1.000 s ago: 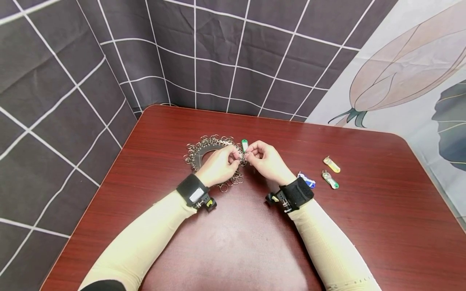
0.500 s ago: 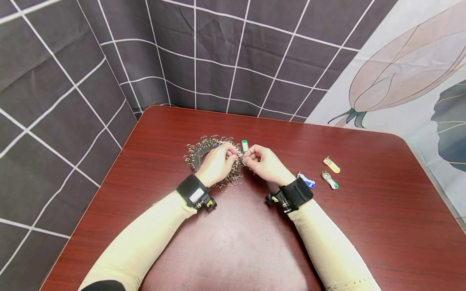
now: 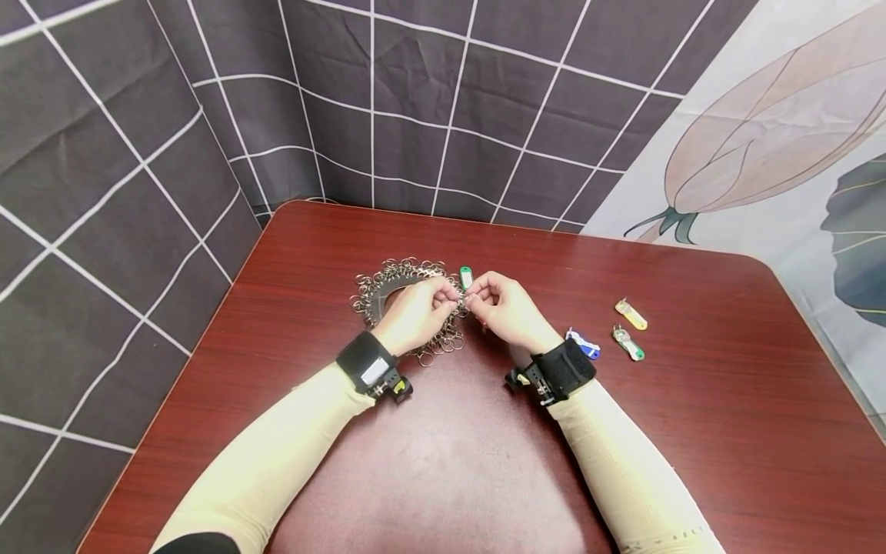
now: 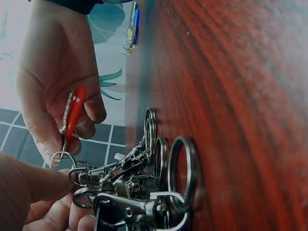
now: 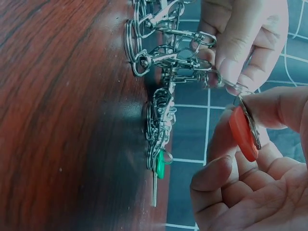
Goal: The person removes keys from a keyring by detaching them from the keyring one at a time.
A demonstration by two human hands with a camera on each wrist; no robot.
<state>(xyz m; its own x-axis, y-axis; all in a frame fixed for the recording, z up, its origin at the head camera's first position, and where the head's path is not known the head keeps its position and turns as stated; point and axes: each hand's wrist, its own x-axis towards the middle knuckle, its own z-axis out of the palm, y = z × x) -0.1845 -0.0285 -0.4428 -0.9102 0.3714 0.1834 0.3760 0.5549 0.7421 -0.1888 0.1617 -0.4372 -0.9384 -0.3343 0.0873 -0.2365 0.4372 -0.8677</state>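
Note:
Over a heap of metal key rings and clasps (image 3: 388, 288) my two hands meet fingertip to fingertip. My right hand (image 3: 476, 297) pinches a red key tag (image 5: 243, 134) by its small split ring; the red key tag (image 4: 74, 113) also shows in the left wrist view. My left hand (image 3: 450, 298) pinches a metal clasp (image 4: 84, 175) from the heap, held against that ring. The clasp (image 5: 192, 65) trails back to the heap on the table. A green key tag (image 3: 466, 277) lies just beyond my fingertips.
The red-brown table (image 3: 692, 431) holds a blue tag (image 3: 584, 344), a yellow tag (image 3: 631, 313) and a green tag (image 3: 627, 342) to the right of my right wrist. A dark checked cloth (image 3: 138, 192) hangs behind and to the left.
My hands have shifted only slightly while staying together over the heap. Both pinches look the same.

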